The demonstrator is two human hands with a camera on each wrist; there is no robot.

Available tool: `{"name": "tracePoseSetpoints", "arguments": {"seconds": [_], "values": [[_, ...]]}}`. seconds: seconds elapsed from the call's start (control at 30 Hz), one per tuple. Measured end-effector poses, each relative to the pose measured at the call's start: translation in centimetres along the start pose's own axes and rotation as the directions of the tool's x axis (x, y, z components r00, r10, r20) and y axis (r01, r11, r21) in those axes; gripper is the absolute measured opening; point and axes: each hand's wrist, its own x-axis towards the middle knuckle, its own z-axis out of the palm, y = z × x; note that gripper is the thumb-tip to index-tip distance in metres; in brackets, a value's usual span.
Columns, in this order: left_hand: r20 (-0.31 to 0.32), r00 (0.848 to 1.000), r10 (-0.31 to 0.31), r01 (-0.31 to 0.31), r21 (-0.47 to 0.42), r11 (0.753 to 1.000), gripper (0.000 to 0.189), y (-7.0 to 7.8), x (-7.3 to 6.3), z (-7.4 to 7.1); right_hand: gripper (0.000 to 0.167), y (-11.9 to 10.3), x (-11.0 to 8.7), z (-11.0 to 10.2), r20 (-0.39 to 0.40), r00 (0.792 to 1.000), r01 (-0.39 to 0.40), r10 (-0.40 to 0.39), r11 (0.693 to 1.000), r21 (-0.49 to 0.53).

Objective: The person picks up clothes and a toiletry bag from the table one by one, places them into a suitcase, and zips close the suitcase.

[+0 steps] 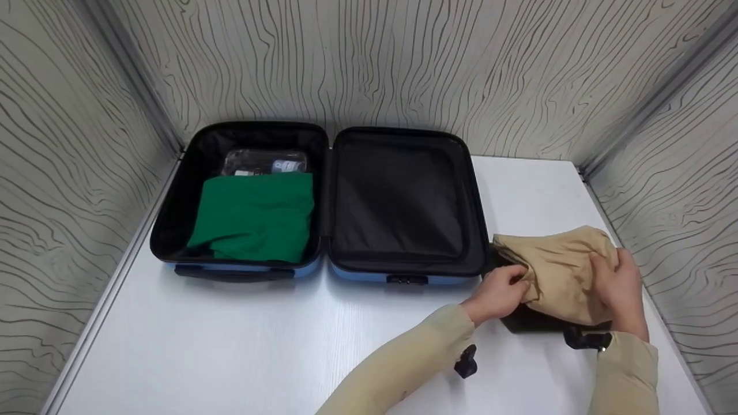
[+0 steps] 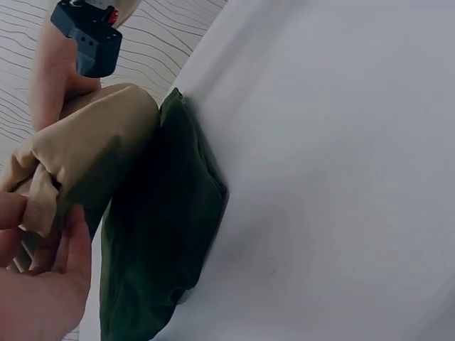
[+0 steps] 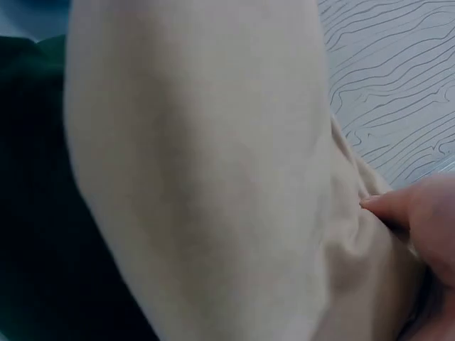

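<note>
A folded tan garment (image 1: pixel 562 271) is held between both hands at the right side of the table. My left hand (image 1: pixel 500 293) pinches its left edge; in the left wrist view a fold of the tan cloth (image 2: pixel 99 145) sits between thumb and fingers. At the garment's right side my right hand (image 1: pixel 621 285) grips the fabric, and the right wrist view shows the thumb (image 3: pixel 387 206) pressing into creased cloth. Below the garment lies a dark green folded cloth (image 2: pixel 167 234), partly hidden by it. What kind of garment the tan one is, I cannot tell.
An open blue suitcase (image 1: pixel 328 196) with black lining stands left of the hands. Its left half holds a folded green garment (image 1: pixel 259 213) and a transparent case (image 1: pixel 262 161) with small items. Patterned panels (image 1: pixel 369 69) wall in the white table (image 1: pixel 242 346).
</note>
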Motion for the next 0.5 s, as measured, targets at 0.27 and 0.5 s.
{"name": "tracePoseSetpoints", "arguments": {"seconds": [0.27,0.5], "values": [[-0.051,0.994,-0.094,0.087,-0.112,0.99,0.028,1.0,0.0,0.0,0.053,-1.6,-0.2,0.0,0.052,0.998,0.017,-0.018,1.0,0.023],[-0.084,0.996,-0.026,0.014,-0.138,0.99,0.019,1.2,0.1,-0.5,0.057,-2.8,-0.3,-0.3,0.033,0.999,0.02,-0.022,0.999,0.035]]}}
